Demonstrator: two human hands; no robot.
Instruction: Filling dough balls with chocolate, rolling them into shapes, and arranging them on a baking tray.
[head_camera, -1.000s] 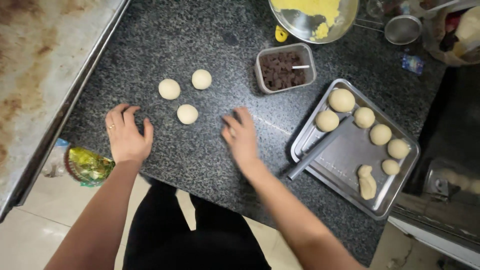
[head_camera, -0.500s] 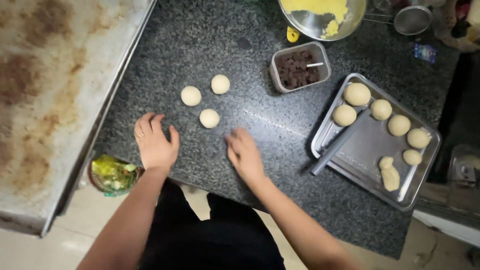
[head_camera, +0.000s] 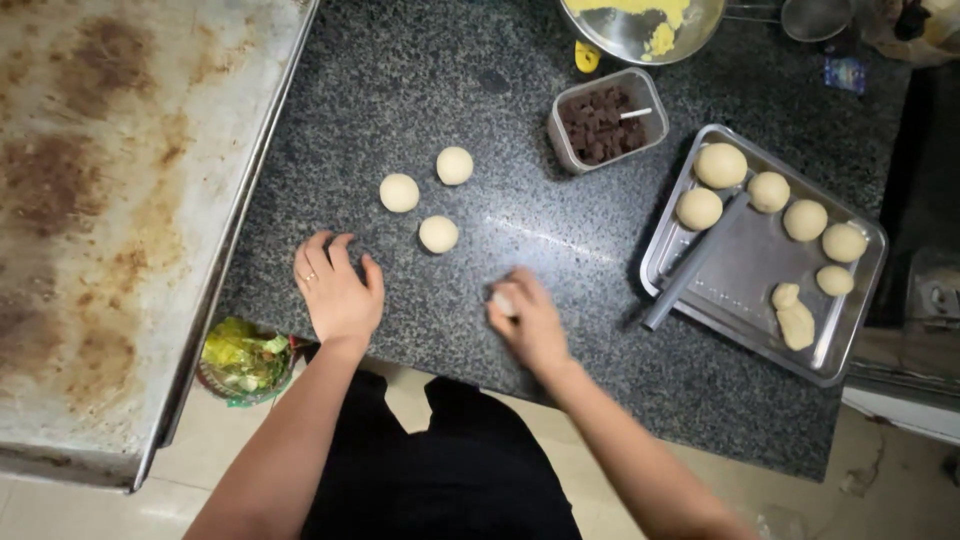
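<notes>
Three balls down, one under the palm

Three rolled dough balls sit in a loose triangle on the dark speckled counter, well apart from both hands. The right hand is cupped over a small dough piece, pressing it against the stone; only a pale edge peeks out by the fingers. The left hand lies flat, fingers spread, gripping nothing, just below the nearest ball. Off to the right, a metal tray carries six rounded portions plus two rough scraps, with a long grey tool lying across its near edge. Between the balls and the tray stands a clear tub of dark brown chunks, and a steel bowl of yellow mix sits at the top edge. By my reading it's early going: three shaped, one being worked, most of the batch waiting on the tray.
</notes>
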